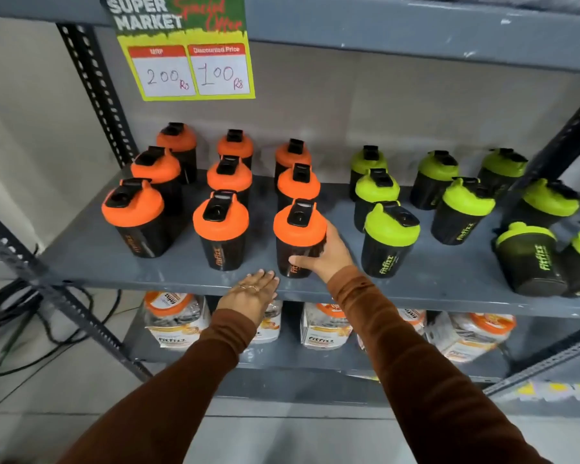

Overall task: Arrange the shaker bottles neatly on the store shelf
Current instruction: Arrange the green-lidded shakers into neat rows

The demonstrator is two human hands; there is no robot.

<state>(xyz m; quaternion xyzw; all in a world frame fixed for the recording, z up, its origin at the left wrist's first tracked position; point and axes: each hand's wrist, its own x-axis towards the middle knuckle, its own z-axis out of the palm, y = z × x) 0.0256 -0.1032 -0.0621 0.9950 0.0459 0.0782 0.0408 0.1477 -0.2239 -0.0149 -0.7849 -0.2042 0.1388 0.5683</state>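
Grey metal store shelf [121,262] against a pale wall, seen from above. Nine orange-lidded shakers [229,177] stand upright on its left half in three columns of three. Green-lidded shakers [462,209] fill the right half in looser rows, the rightmost ones crowded at the frame edge. A price sign [188,51] hangs from the shelf above, reading 200 Rs and 100 Rs. The right hand [325,252], in a brown sleeve, wraps its fingers around the front shaker [298,236] of the third orange column, thumb across the black body near the logo; the shaker stands on the shelf near the front edge. The left hand [252,293] lies flat and empty, fingers straight and together, resting at the shelf's front edge just left of that shaker. Orange-lidded jars [175,316] sit on the shelf below. Black cables [10,316] lie on the floor at left.
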